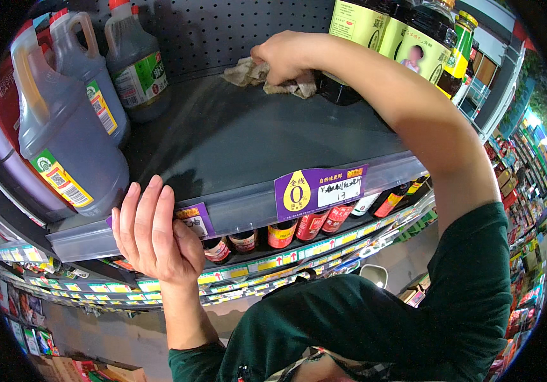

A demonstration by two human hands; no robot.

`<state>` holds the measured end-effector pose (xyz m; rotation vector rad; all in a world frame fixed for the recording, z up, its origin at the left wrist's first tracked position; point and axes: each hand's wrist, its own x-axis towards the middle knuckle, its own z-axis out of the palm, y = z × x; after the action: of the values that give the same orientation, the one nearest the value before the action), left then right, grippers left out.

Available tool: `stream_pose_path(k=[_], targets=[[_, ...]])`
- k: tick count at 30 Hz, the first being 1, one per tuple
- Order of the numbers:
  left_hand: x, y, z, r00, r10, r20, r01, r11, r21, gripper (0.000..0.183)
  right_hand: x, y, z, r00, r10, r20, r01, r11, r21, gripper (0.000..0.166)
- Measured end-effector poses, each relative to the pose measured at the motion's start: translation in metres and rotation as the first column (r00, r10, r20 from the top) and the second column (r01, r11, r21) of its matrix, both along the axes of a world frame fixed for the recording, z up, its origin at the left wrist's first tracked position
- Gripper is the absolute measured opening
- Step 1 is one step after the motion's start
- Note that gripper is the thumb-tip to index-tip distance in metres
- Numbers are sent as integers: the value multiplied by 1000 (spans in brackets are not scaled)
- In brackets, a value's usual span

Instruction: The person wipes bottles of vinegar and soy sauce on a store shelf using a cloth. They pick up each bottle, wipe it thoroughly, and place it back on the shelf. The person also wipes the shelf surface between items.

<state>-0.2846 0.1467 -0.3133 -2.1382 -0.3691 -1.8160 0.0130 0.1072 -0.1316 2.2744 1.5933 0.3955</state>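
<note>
A crumpled, greyish cleaning cloth (297, 87) is pressed by my right hand (285, 57) onto the dark metal shelf (235, 138), close to the perforated back panel. The fingers grip the cloth's folds; the fingertips are partly hidden. At the shelf's front edge, my left hand (156, 234) rests with its fingers upright and holds nothing. Its thumb covers part of a purple price tag (197, 217). Just beyond its fingertips stands a large plastic jug of dark liquid (70, 138). Dark bottles with pale green labels (421, 47) stand beside my right forearm.
More jugs of dark liquid (137, 71) line the shelf's left side. A larger purple price sign (321, 193) hangs on the clear front strip. Sauce bottles (311, 224) fill the shelf below. The perforated back panel (225, 33) bounds the far side, and stocked shelves (524, 200) run along the right.
</note>
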Motion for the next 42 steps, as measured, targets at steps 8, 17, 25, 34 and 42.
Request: stream_pose_path(k=[8, 17, 25, 34, 42], targets=[[0, -4, 2, 1000, 31, 4, -31, 999, -22, 30, -37, -53, -4, 968, 243, -56, -236, 965, 111, 47], [-1, -2, 4, 999, 48, 19, -48, 999, 15, 30, -20, -68, -13, 969, 182, 165, -195, 978, 71, 56], [-1, -3, 3, 999, 34, 12, -34, 999, 7, 30, -31, -62, -12, 989, 140, 43, -145, 978, 153, 56], [0, -5, 6, 999, 50, 15, -51, 998, 24, 30, -21, -104, -16, 941, 340, 6, -335, 925, 177, 53], [-4, -7, 7, 999, 53, 5, -53, 999, 14, 31, -17, -64, -19, 982, 65, 176, -85, 990, 108, 44]])
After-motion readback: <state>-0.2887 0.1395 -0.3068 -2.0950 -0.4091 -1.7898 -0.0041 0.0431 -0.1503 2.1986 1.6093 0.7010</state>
